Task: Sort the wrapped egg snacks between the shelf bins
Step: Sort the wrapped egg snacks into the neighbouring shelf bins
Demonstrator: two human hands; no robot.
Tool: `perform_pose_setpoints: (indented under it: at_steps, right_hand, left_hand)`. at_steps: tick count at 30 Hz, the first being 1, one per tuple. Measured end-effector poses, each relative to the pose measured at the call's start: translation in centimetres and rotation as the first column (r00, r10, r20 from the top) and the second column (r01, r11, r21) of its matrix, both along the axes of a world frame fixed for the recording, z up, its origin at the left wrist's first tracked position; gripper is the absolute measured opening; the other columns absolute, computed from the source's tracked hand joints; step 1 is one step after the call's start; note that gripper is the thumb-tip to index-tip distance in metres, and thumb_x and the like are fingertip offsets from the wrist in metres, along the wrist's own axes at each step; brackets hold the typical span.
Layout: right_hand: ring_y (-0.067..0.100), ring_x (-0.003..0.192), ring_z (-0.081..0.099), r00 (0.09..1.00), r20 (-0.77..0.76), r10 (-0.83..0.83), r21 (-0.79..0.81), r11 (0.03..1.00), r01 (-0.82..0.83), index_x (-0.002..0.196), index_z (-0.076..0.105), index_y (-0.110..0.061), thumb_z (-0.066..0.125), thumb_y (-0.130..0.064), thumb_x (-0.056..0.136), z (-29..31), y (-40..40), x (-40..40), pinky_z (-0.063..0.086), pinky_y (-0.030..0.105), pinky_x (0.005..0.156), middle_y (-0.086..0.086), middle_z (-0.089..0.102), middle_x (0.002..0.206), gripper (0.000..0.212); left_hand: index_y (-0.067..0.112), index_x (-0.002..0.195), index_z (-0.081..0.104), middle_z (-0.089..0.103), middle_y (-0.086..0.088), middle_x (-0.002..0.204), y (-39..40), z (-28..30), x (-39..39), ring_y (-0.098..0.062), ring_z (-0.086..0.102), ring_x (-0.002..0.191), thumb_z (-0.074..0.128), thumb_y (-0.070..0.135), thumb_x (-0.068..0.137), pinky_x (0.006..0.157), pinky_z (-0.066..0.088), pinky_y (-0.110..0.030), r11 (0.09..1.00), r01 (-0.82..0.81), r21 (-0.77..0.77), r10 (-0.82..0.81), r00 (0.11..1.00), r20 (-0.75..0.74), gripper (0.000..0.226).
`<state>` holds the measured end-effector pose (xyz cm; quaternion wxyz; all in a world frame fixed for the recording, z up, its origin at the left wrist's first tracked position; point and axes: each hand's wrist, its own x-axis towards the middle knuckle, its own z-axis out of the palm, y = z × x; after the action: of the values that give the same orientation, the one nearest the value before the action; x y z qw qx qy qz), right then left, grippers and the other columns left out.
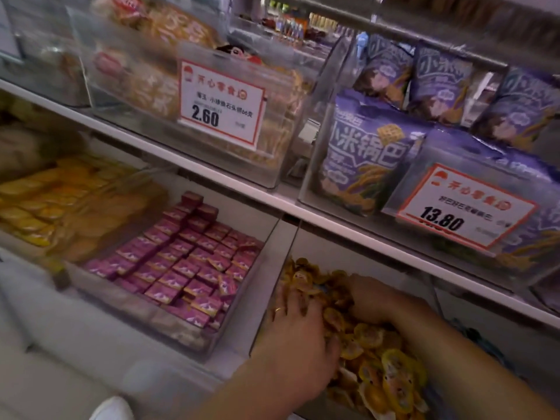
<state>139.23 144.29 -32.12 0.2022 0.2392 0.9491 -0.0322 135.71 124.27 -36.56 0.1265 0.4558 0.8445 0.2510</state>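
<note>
A clear shelf bin (272,304) on the lower shelf holds a heap of yellow wrapped egg snacks (391,374). Both of my hands are down in that heap. My left hand (298,338), with a ring on one finger, lies palm down on the left side of the pile, fingers spread among the packets. My right hand (372,298) is further back, its fingers dug into the snacks and mostly hidden. Whether either hand grips a packet cannot be made out.
To the left stands a bin of small purple boxes (181,268), then a bin of yellow packets (45,201). The upper shelf carries clear bins with biscuit packs (157,86) and purple snack bags (372,153), fronted by price tags 2.60 (221,101) and 13.80 (463,207).
</note>
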Motion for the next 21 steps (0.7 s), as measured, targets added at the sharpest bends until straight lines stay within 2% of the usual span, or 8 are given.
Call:
perform_pose_setpoints:
  at_steps: [3, 6, 8, 10, 12, 15, 18, 21]
  right_hand:
    - [0.021, 0.113, 0.062, 0.994, -0.027, -0.107, 0.004, 0.994, 0.107, 0.123, 0.063, -0.024, 0.068, -0.042, 0.084, 0.8, 1.4, 0.8, 0.050, 0.028, 0.094, 0.004, 0.064, 0.127, 0.044]
    - [0.016, 0.098, 0.061, 0.941, -0.236, -0.244, -0.013, 0.969, 0.248, 0.101, 0.065, -0.035, 0.059, -0.044, 0.078, 1.7, 2.6, 1.6, 0.050, 0.029, 0.088, -0.005, 0.064, 0.110, 0.025]
    - [0.016, 0.098, 0.058, 0.873, -0.418, -0.252, -0.002, 0.961, 0.277, 0.099, 0.057, -0.040, 0.051, -0.031, 0.086, 1.7, 2.7, 1.0, 0.048, 0.032, 0.087, -0.006, 0.057, 0.107, 0.016]
    - [0.018, 0.100, 0.058, 0.857, -0.474, -0.204, -0.045, 0.977, 0.207, 0.105, 0.058, -0.036, 0.050, -0.016, 0.089, 1.2, 2.0, -0.7, 0.050, 0.033, 0.085, -0.007, 0.055, 0.108, 0.027]
    - [0.017, 0.103, 0.060, 0.911, -0.378, -0.164, -0.130, 0.984, 0.123, 0.115, 0.065, -0.030, 0.051, -0.014, 0.089, 0.6, 0.6, -2.7, 0.047, 0.028, 0.077, -0.009, 0.055, 0.110, 0.033]
    - [0.023, 0.105, 0.061, 0.982, -0.165, -0.094, -0.147, 0.987, 0.070, 0.115, 0.066, -0.023, 0.055, -0.040, 0.093, -0.7, -1.2, -4.1, 0.049, 0.038, 0.093, 0.001, 0.065, 0.115, 0.030]
    - [0.026, 0.109, 0.059, 0.996, -0.091, -0.008, -0.088, 0.996, 0.000, 0.128, 0.054, -0.030, 0.058, -0.060, 0.087, -1.0, -1.1, -3.4, 0.046, 0.039, 0.094, 0.007, 0.060, 0.121, 0.051]
    - [0.025, 0.113, 0.058, 0.998, -0.053, 0.044, -0.096, 0.994, -0.049, 0.131, 0.055, -0.028, 0.062, -0.057, 0.086, -1.0, -0.7, -2.5, 0.042, 0.032, 0.090, 0.005, 0.060, 0.127, 0.054]
  left_hand:
    - [0.023, 0.149, 0.023, 0.010, -0.024, 0.160, 1.8, 0.4, -0.1, -0.044, 0.005, 0.149, 0.033, 0.059, 0.088, 0.119, 0.015, -0.058, 0.996, -0.004, -0.093, 0.016, 0.992, 0.123, 0.071]
    - [0.029, 0.151, 0.023, 0.018, -0.016, 0.160, 3.5, 1.3, 0.2, -0.040, 0.021, 0.145, 0.040, 0.067, 0.081, 0.117, 0.021, -0.056, 0.986, 0.135, -0.101, -0.111, 0.969, 0.221, 0.082]
    - [0.035, 0.151, 0.023, 0.020, -0.010, 0.161, 4.1, 1.7, 0.6, -0.037, 0.025, 0.144, 0.045, 0.068, 0.079, 0.116, 0.019, -0.057, 0.967, 0.244, -0.080, -0.219, 0.946, 0.241, 0.082]
    - [0.039, 0.150, 0.021, 0.023, -0.006, 0.160, 4.2, 1.8, 1.2, -0.035, 0.026, 0.145, 0.043, 0.073, 0.077, 0.116, 0.013, -0.060, 0.943, 0.329, -0.037, -0.314, 0.924, 0.219, 0.083]
    - [0.041, 0.150, 0.023, 0.027, 0.000, 0.160, 4.0, 1.8, 1.6, -0.032, 0.029, 0.144, 0.036, 0.078, 0.075, 0.117, 0.013, -0.060, 0.926, 0.378, 0.009, -0.374, 0.914, 0.157, 0.084]
    - [0.042, 0.149, 0.026, 0.026, 0.004, 0.160, 3.2, 2.2, 1.4, -0.027, 0.027, 0.146, 0.031, 0.075, 0.079, 0.118, 0.013, -0.059, 0.921, 0.390, 0.021, -0.389, 0.911, 0.138, 0.078]
    - [0.045, 0.148, 0.025, 0.031, 0.004, 0.157, 1.6, 2.4, 0.7, -0.024, 0.026, 0.146, 0.028, 0.072, 0.085, 0.117, 0.007, -0.062, 0.927, 0.375, -0.008, -0.373, 0.924, 0.087, 0.069]
    - [0.043, 0.144, 0.035, 0.042, 0.012, 0.148, -0.3, 1.9, 0.3, -0.015, 0.036, 0.139, 0.026, 0.067, 0.090, 0.115, 0.018, -0.054, 0.950, 0.312, 0.010, -0.310, 0.948, -0.068, 0.060]
